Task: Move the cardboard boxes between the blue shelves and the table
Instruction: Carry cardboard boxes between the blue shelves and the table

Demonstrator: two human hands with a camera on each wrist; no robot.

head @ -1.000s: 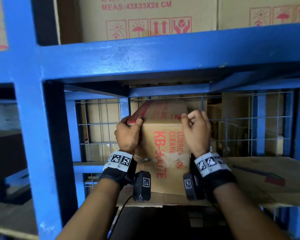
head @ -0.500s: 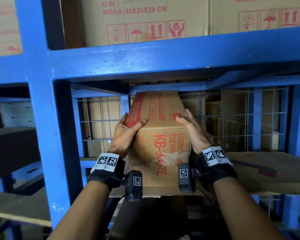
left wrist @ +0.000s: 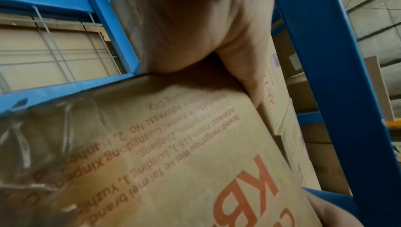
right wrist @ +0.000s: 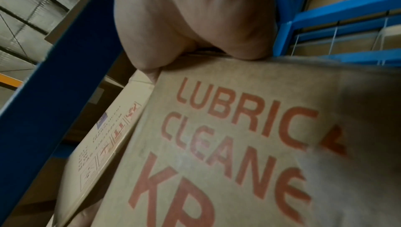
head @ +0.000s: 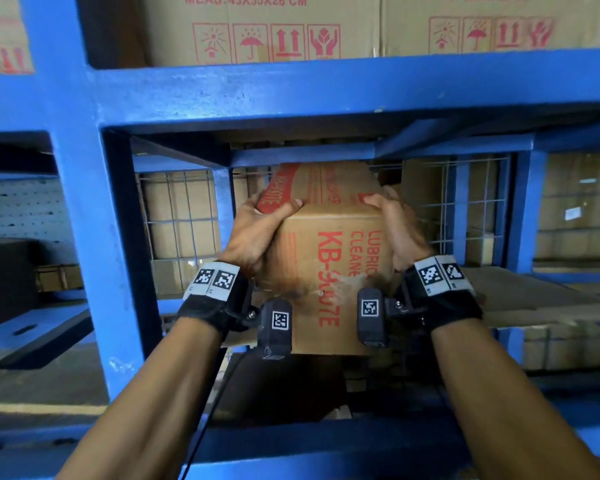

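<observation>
A brown cardboard box [head: 329,258] with red print "KB" and "LUBRIC CLEANE" stands in the middle bay of the blue shelves [head: 291,88], its near face overhanging the shelf's front edge. My left hand [head: 257,233] grips its upper left corner, thumb over the top edge. My right hand [head: 395,230] grips the upper right corner, thumb on top. In the left wrist view the palm [left wrist: 195,24] lies against the box [left wrist: 184,162]; in the right wrist view the palm [right wrist: 184,16] sits at the box's [right wrist: 238,136] top edge.
Large cardboard boxes [head: 257,29] fill the shelf above. A thick blue upright [head: 84,220] stands just left of my left arm. Wire mesh [head: 181,220] backs the bay, with more boxes behind. A flat cardboard sheet [head: 534,299] lines the shelf to the right.
The box has come forward toward me, out past the shelf's edge. Both hands have shifted from its top edge to clasp its upper corners, and my view has moved closer.
</observation>
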